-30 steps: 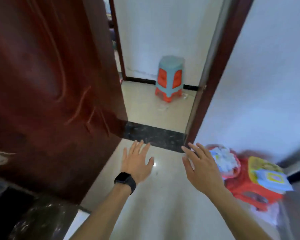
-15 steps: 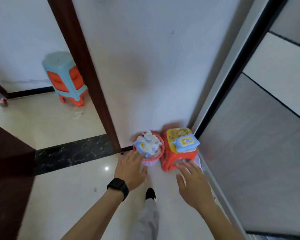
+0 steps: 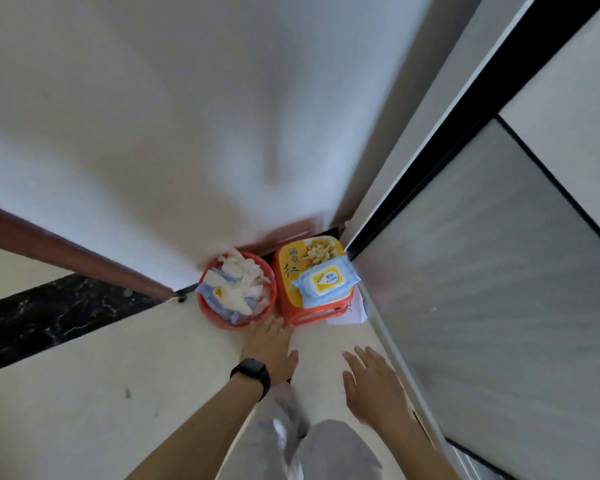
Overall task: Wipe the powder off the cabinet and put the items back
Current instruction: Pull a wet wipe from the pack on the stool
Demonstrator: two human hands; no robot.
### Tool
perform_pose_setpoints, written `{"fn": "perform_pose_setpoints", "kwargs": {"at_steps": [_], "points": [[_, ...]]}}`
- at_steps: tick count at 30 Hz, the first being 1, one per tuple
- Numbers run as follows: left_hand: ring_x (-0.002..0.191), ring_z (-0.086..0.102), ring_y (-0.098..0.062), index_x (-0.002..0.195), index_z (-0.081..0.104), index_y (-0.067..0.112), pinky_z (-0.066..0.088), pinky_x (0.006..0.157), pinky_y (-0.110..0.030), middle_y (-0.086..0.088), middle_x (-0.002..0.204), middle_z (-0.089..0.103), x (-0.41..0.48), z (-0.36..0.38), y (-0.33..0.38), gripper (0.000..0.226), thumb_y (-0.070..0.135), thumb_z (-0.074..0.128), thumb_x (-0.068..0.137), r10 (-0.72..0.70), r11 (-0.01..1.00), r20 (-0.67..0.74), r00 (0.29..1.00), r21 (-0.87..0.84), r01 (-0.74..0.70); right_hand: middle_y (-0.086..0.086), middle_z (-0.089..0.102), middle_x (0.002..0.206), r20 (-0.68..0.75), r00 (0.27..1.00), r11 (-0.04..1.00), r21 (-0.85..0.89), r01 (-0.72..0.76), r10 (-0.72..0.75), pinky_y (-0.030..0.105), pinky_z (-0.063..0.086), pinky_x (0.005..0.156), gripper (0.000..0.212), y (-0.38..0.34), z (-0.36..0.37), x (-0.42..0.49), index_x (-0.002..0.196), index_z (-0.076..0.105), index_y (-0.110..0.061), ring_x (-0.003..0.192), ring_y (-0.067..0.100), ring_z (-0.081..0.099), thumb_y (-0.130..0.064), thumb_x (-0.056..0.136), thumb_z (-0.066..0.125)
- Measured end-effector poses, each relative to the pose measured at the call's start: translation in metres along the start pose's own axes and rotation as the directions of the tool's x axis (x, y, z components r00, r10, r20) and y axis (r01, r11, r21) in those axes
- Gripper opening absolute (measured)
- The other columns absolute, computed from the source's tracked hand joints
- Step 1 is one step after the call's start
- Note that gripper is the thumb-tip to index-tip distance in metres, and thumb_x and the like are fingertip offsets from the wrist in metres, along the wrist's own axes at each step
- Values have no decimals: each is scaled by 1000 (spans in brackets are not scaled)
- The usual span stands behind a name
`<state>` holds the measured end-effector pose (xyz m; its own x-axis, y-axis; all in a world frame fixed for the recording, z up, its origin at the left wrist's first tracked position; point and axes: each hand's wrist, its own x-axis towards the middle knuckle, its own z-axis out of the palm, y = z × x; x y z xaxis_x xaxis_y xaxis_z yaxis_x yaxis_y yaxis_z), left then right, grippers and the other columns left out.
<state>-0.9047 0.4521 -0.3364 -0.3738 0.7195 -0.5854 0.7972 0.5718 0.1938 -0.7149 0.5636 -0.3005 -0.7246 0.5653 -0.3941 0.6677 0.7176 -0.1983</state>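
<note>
Both my hands out, holding nothing, before the corner at lower centre.
My left hand, watch on the wrist, has its fingers straight, tips by the red bin of crumpled wipes; I cannot tell if they touch. My right hand hangs spread and loose, lower right of centre. The wipes pack lies on the red stool just beside the bin.

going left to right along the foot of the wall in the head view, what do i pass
black marble floor strip → red basket full of used wipes → red stool with a pack of wipes lying on its yellow top → grey sliding door panel
</note>
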Motion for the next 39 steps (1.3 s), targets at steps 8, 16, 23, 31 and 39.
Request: {"fn": "perform_pose_setpoints", "kwargs": {"at_steps": [8,16,23,31,39], "points": [[148,17,-25,150,27,22,8,120,-49,-3,159,27,153,46,9,67,49,45,91,-30,998,49,998,-46,32,19,67,126,140,990,998,53,-36,28,38,56,88,57,72,76,142,114,71,-4,112,34,67,-17,62,89],[150,14,-30,156,16,24,16,119,-46,-5,165,10,300,111,22,68,47,45,98,0,993,-24,1000,-118,-3,10,11,166,173,983,964,243,-107,66,34,21,120,72,123,170,263,158,11,-5,153,23,19,-22,99,50],[107,52,-38,139,46,17,46,81,-45,-9,131,52,353,127,29,68,54,61,84,43,997,-108,993,-54,-49,7,19,166,153,987,936,339,-95,45,38,34,114,82,141,201,301,158,12,-5,150,25,26,-27,95,59],[114,58,-35,150,34,26,47,83,-40,-10,136,57,377,77,-33,62,35,59,94,-156,942,-211,965,-326,80,1,33,160,181,979,949,279,-144,95,42,43,107,67,130,180,313,156,24,-23,143,24,37,-42,99,54],[124,56,-27,139,54,15,47,99,-42,-5,136,60,323,133,-36,56,16,63,84,126,942,-252,960,-274,-195,4,53,122,131,991,947,311,-76,36,33,50,84,29,106,174,341,113,67,-16,113,25,51,-12,84,67]]}}
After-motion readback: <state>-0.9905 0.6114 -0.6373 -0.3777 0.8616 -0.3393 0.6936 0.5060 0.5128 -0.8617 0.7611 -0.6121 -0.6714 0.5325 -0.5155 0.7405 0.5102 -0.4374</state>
